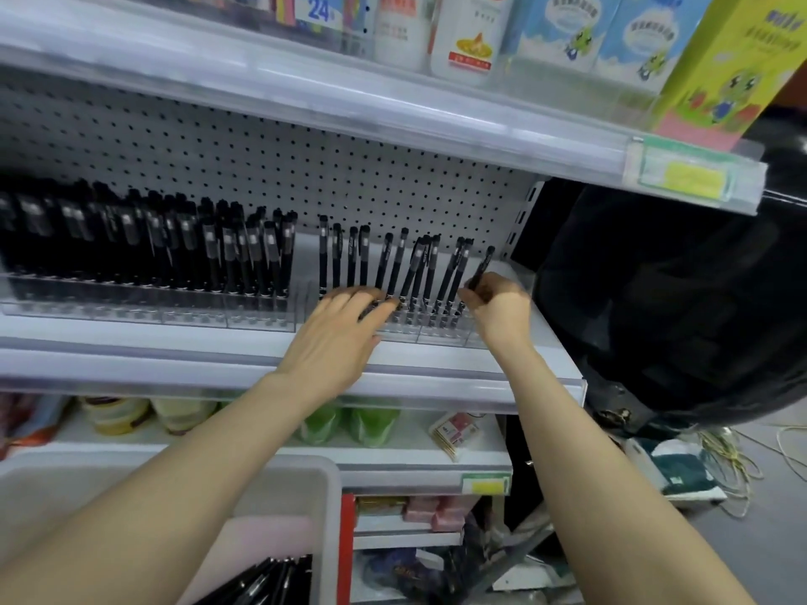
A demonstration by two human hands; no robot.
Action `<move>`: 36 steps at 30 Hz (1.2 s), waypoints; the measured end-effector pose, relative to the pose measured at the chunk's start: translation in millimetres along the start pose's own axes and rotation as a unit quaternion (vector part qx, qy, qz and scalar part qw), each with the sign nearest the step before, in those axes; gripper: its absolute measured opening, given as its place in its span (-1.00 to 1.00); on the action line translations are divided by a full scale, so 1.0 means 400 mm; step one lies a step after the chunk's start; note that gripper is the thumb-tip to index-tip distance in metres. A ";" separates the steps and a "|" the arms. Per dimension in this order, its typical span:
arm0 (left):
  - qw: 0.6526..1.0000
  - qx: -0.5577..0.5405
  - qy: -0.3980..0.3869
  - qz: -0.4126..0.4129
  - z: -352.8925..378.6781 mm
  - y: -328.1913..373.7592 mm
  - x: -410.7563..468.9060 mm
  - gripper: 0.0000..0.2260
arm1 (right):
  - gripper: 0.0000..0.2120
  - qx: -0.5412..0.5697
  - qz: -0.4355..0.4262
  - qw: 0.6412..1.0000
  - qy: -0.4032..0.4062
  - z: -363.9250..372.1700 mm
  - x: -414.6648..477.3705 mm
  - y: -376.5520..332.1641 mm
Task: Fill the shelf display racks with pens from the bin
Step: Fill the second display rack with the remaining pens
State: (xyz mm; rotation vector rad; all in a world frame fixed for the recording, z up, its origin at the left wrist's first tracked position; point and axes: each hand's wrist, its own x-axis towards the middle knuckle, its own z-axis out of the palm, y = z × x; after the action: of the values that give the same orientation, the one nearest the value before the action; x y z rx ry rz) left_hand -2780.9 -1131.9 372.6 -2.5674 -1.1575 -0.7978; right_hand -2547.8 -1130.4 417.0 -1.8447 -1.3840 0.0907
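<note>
Nearest me, at the bottom edge of the view, a pale bin (325, 495) sits under my left forearm, with a bundle of black pens (262, 578) lying in its lower corner.

My right hand (498, 307) is up at the right end of the middle shelf (174, 364), its fingertips pinching a single black pen (482, 266) low on the barrel. The pen leans to the right, cap up, just beside the last pens already standing there.

My left hand (336, 329) reaches over the shelf's front edge, fingers stretched forward and only slightly bent. Something dark shows under the fingertips; I cannot tell whether the hand grips it or merely rests on the pens' lower ends.

Between the hands a clear rack (436, 334) holds a loose row of standing pens (393, 264), some upright, some tilted right. Along the shelf's left part a second clear rack (131, 307) is packed tight with capped pens (174, 238).

A grey pegboard (262, 159) backs the shelf. The upper shelf (393, 111) carries cartons (563, 28) and a yellow-green box (733, 67), with a price label (694, 176) at its right corner. Green packs (371, 423) lie on the shelf below.
</note>
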 end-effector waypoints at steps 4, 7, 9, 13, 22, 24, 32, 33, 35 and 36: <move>0.998 -0.049 0.027 -0.030 -0.040 -0.007 -0.064 -0.56 | -0.71 -0.025 0.014 0.999 0.030 -0.017 -0.048 -0.017; 0.996 -0.064 0.041 -0.046 -0.071 -0.027 -0.151 -0.62 | -0.68 -0.019 -0.003 0.997 0.075 -0.020 -0.130 -0.054; 0.994 -0.076 0.051 -0.057 -0.084 -0.054 -0.214 -0.68 | -0.68 -0.011 -0.026 0.996 0.081 0.000 -0.207 -0.090; 0.994 -0.073 0.022 -0.078 -0.089 -0.105 -0.354 -0.72 | -0.74 0.017 -0.047 0.997 0.050 0.071 -0.388 -0.168; 0.993 -0.061 -0.051 -0.082 -0.029 -0.191 -0.570 -0.57 | -0.86 -0.039 -0.018 0.944 -0.326 0.198 -0.701 -0.248; 0.996 -0.052 -0.045 -0.058 -0.021 -0.200 -0.586 -0.55 | -0.70 -0.088 -0.036 0.889 -0.448 0.203 -0.741 -0.255; 0.996 -0.061 -0.025 -0.057 -0.008 -0.199 -0.588 -0.56 | -0.39 -0.216 -0.099 0.842 -0.484 0.283 -0.817 -0.258; 0.996 -0.064 -0.024 -0.058 -0.009 -0.199 -0.589 -0.55 | -0.44 -0.207 -0.095 0.861 -0.455 0.295 -0.810 -0.251; 0.996 -0.067 -0.020 -0.058 -0.011 -0.197 -0.587 -0.57 | -0.52 -0.188 -0.075 0.895 -0.398 0.316 -0.798 -0.235; 0.996 -0.069 -0.016 -0.057 -0.010 -0.197 -0.585 -0.59 | -0.56 -0.180 -0.065 0.908 -0.372 0.324 -0.794 -0.228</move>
State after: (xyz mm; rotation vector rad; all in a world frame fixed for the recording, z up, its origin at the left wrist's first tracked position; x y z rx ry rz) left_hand -2968.4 -1227.7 243.6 -2.6527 -1.3132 -0.8936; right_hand -2808.5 -1316.1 263.7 -2.1144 -2.1590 0.5527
